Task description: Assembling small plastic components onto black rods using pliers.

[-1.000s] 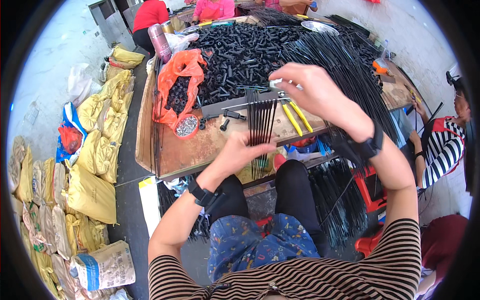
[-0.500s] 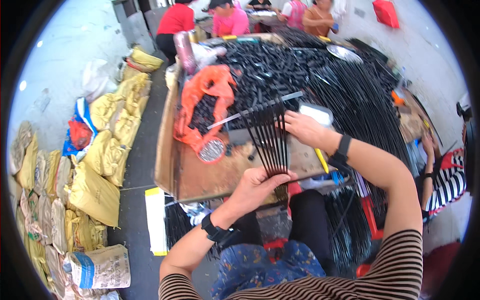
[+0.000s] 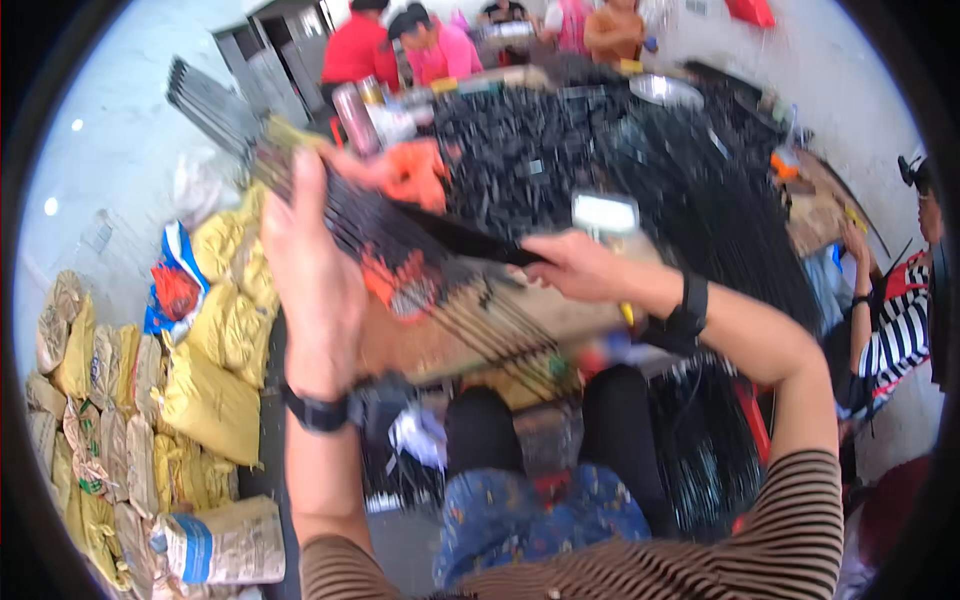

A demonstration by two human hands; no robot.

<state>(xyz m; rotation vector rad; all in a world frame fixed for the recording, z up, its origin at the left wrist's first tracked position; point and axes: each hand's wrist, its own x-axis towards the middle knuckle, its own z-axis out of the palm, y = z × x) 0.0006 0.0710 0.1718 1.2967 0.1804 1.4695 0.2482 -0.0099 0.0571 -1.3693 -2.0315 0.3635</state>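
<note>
Head view: we saw both hands raised over the worktop (image 3: 470,345).
Left hand (image 3: 305,265): gripped a bundle of thin dark rods (image 3: 330,200).
Right hand (image 3: 580,268): clasped the bundle's lower end.

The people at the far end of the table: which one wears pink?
The person in pink is the second from the left, between the person in red and the person in orange.

Thin dark metal rods (image 3: 400,240), worn wooden tabletop (image 3: 520,320), striped knit sleeves (image 3: 740,540)
</note>
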